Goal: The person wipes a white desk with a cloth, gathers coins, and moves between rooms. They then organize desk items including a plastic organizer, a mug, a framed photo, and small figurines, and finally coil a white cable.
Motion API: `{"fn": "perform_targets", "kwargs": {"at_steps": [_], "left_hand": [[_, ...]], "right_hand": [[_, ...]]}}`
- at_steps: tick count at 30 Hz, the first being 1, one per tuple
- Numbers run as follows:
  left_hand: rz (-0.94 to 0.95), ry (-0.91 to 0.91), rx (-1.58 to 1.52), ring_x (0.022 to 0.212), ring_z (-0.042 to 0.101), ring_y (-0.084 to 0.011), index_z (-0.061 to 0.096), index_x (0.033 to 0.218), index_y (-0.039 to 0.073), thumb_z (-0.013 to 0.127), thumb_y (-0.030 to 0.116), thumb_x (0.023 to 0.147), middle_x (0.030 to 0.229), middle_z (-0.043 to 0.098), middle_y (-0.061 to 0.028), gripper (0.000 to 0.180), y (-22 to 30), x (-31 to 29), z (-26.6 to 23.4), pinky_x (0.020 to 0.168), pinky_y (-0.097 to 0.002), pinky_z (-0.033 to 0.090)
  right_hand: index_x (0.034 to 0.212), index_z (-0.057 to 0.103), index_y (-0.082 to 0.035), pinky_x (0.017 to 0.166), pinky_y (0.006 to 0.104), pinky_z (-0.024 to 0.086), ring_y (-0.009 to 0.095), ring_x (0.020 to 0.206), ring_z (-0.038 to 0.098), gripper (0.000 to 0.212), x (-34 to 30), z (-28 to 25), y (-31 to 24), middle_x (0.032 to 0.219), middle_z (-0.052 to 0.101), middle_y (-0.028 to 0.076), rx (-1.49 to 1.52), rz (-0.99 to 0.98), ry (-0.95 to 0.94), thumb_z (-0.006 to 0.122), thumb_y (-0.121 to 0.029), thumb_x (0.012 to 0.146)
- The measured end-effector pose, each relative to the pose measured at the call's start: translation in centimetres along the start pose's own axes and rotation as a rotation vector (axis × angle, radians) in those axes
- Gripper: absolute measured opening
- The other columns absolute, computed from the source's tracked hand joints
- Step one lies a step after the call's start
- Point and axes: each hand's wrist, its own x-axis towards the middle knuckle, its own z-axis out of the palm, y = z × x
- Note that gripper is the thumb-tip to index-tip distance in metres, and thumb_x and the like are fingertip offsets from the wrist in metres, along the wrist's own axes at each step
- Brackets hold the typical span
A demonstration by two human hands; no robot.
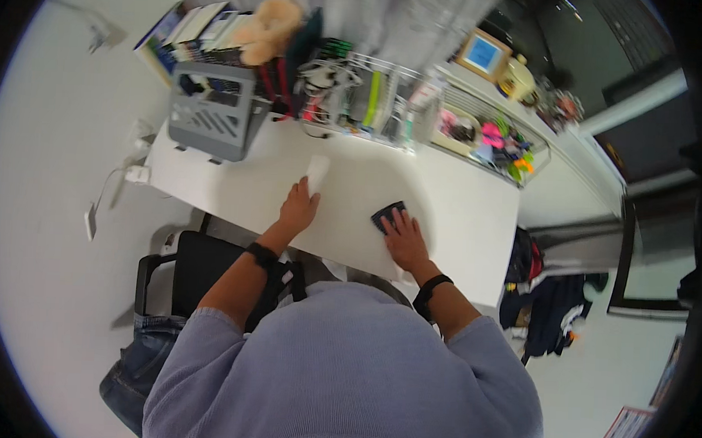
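Observation:
My left hand (297, 208) is closed round the lower end of a white oblong object (318, 170), which points away from me over the white desk (454, 192). What kind of object it is cannot be made out. Farther right, my right hand (405, 238) lies palm down with fingers spread on a small dark cloth (387, 213) with a fine pattern. The cloth rests on the desktop, partly covered by my fingers. A dark band circles each of my wrists.
A grey laptop stand (212, 111) occupies the desk's far left, before a row of books (199, 31). Along the back are a wire rack of cables (329, 81) and a basket of colourful small items (487, 143). A black chair (208, 271) stands at the near left.

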Motion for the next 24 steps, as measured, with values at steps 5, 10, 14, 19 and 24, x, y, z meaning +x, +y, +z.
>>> {"fn": "perform_targets", "kwargs": {"at_steps": [5,10,14,19,24], "left_hand": [[-0.075,-0.149,0.125,0.112,0.045,-0.0385,0.027,0.135,0.002,0.062,0.018,0.080,0.122,0.044,-0.0229,0.066,7.4,1.1,3.2,0.090,-0.0461,0.045],[-0.083,-0.207,0.233,0.118,0.041,-0.0374,0.027,0.135,0.002,0.062,0.017,0.079,0.128,0.041,-0.0212,0.068,9.9,-0.2,4.7,0.095,-0.0454,0.042],[-0.152,-0.206,0.216,0.118,0.041,-0.0382,0.029,0.134,0.001,0.063,0.017,0.078,0.131,0.039,-0.0214,0.068,12.1,-1.5,4.9,0.097,-0.0457,0.040],[-0.080,-0.037,0.193,0.118,0.041,-0.0399,0.034,0.131,0.000,0.064,0.017,0.076,0.131,0.040,-0.0229,0.064,11.3,-1.8,4.2,0.097,-0.0457,0.039],[0.044,0.174,0.116,0.116,0.043,-0.0405,0.037,0.128,-0.002,0.066,0.018,0.074,0.128,0.042,-0.0247,0.064,11.1,2.6,-2.4,0.097,-0.0428,0.039]], "right_hand": [[0.139,0.033,-0.014,0.108,0.0520,0.019,0.034,0.134,0.023,0.048,-7.6,-0.3,6.8,0.147,0.022,0.016,-0.062,0.280,0.105,0.040,-0.029,0.094],[0.141,0.029,-0.012,0.109,0.0491,0.015,0.034,0.136,0.020,0.051,-12.1,0.1,12.9,0.148,0.020,0.016,-0.067,0.577,0.057,0.039,-0.028,0.094],[0.141,0.029,-0.012,0.110,0.0466,0.016,0.032,0.136,0.020,0.051,-15.9,1.8,19.7,0.149,0.019,0.015,-0.091,0.771,0.049,0.040,-0.024,0.093],[0.136,0.037,-0.009,0.106,0.0416,0.028,0.036,0.128,0.031,0.052,-17.0,2.6,27.3,0.143,0.030,0.017,-0.208,0.883,0.044,0.049,-0.016,0.086],[0.127,0.046,-0.005,0.087,0.0462,0.044,0.038,0.109,0.050,0.041,-12.2,-1.1,27.6,0.131,0.045,0.018,-0.110,0.953,0.311,0.048,-0.014,0.087]]}}
